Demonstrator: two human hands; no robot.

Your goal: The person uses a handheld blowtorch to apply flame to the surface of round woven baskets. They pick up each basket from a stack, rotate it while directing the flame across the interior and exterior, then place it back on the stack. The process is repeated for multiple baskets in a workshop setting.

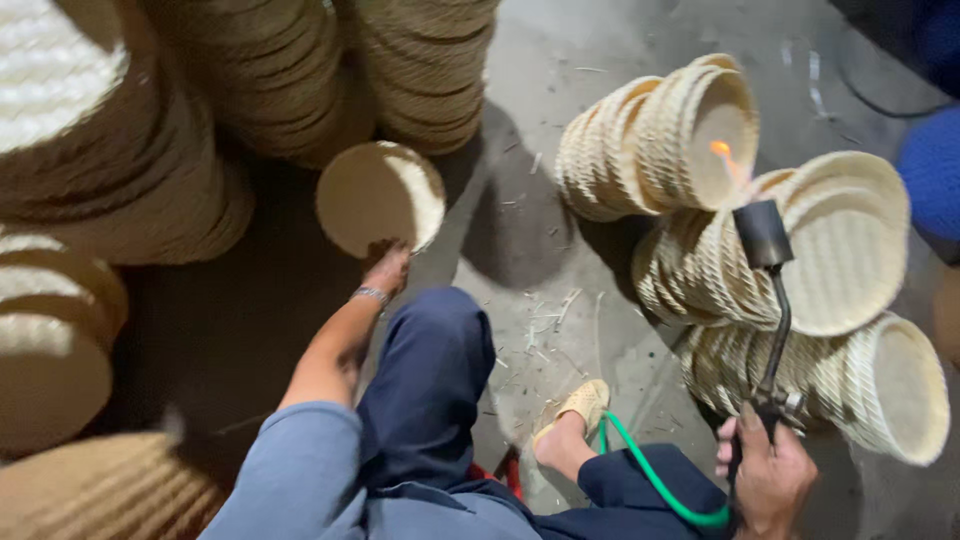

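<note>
Meanwhile, the left hand (388,268) is gripping the rim of a round woven basket (380,197), tilting it up off the floor. The right hand (768,475) is closing around a gas torch (765,300), its flame (722,153) pointing away from the body near stacked pale baskets (800,270); a green hose (655,480) is trailing behind.

We are seeing bare concrete floor (520,250) lying open between dark basket stacks (150,170) and pale basket stacks (700,250).
</note>
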